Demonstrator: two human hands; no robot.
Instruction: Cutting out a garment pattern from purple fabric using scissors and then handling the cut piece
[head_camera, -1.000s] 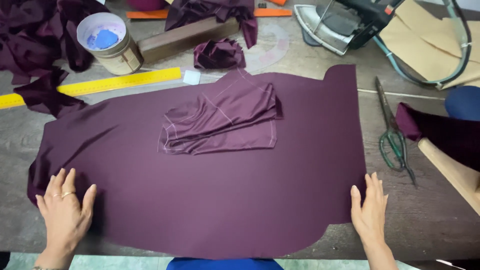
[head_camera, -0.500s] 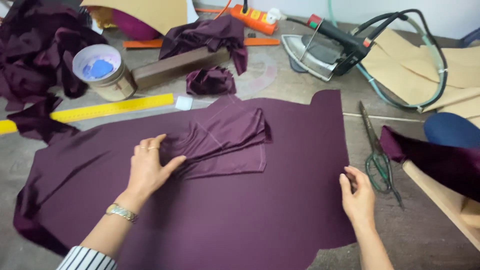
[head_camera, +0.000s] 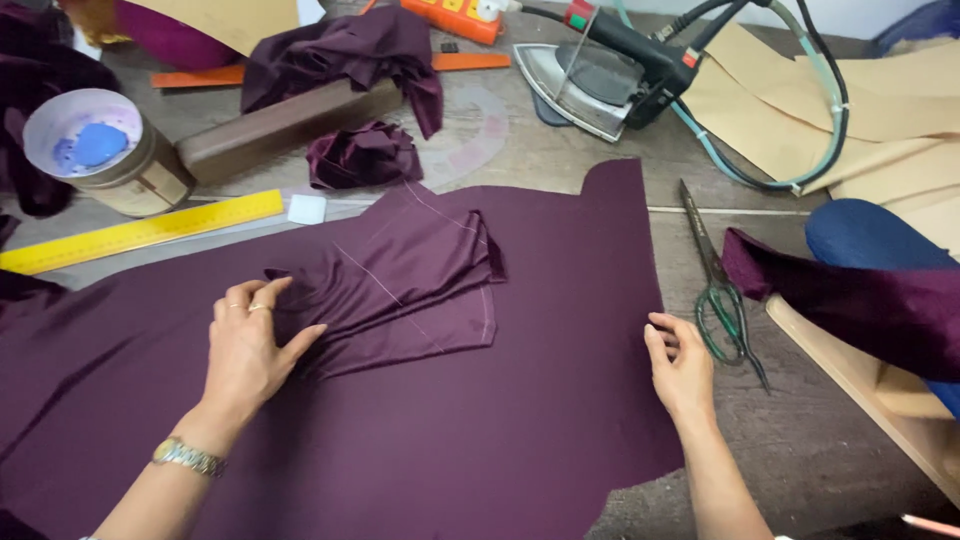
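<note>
A large dark purple fabric piece (head_camera: 480, 440) lies spread flat across the worktable. On top of it rests a smaller folded purple piece (head_camera: 415, 275) with faint chalk lines. My left hand (head_camera: 250, 350), wearing rings and a wristwatch, lies on the left edge of the folded piece, fingers pinching its corner. My right hand (head_camera: 680, 365) presses flat on the right edge of the large fabric, fingers apart, beside green-handled scissors (head_camera: 722, 290).
A yellow ruler (head_camera: 140, 232), a tin with blue chalk (head_camera: 95, 150), a wooden block (head_camera: 290, 125) and purple scraps (head_camera: 362, 152) sit at the back left. An iron (head_camera: 600, 75) with hose, brown paper patterns (head_camera: 800, 100) and a wooden stand draped in purple cloth (head_camera: 860, 300) occupy the right.
My left hand moved from the fabric's bottom left edge up onto the folded piece. My right hand slid up along the right edge. The view came closer.
</note>
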